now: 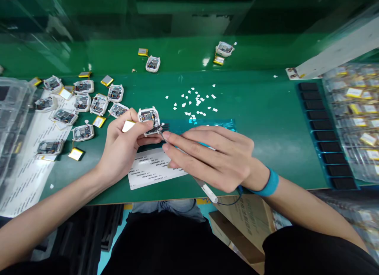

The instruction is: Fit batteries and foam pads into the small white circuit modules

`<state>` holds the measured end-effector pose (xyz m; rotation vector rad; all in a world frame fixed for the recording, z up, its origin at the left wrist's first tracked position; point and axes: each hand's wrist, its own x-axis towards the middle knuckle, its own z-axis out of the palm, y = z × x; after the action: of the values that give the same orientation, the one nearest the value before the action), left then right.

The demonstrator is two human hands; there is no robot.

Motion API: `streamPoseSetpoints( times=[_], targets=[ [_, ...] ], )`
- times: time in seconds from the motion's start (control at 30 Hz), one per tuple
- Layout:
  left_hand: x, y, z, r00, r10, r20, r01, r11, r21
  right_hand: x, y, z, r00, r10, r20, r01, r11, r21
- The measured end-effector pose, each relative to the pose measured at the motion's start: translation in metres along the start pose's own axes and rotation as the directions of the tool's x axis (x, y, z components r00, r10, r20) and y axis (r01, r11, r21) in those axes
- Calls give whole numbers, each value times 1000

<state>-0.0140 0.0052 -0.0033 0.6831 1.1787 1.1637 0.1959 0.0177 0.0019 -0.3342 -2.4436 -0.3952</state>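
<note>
My left hand (124, 146) is closed around a small white square device (149, 118) with an exposed circuit board, held just above the green mat (266, 121). A yellow-edged battery (128, 126) hangs by the thumb. My right hand (213, 156) pinches metal tweezers (162, 133), whose tips touch the device's lower right edge; the tweezers' white rear end (209, 193) sticks out under the palm. A blue wrist strap (271, 183) circles my right wrist. A white label sheet (154, 170) lies under both hands.
Several open devices with batteries (85, 103) lie at the left on a printed sheet (26, 164). Small white peeled bits (195, 101) are scattered mid-mat. Two more devices (153, 64) (224, 49) sit farther back. A black tray (325, 137) and bagged batteries (355, 113) stand at the right.
</note>
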Motion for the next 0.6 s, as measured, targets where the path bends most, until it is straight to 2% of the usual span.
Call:
streamPoseSetpoints(
  times=[0.23, 0.6],
  targets=[
    [-2, -1, 0, 1000, 18, 1, -18, 1000, 24, 3, -5, 3, 1000, -6, 13, 6, 1000, -25],
    [-5, -3, 0, 994, 113, -1, -113, 990, 85, 5, -10, 6, 998, 70, -1, -70, 994, 84]
  ],
)
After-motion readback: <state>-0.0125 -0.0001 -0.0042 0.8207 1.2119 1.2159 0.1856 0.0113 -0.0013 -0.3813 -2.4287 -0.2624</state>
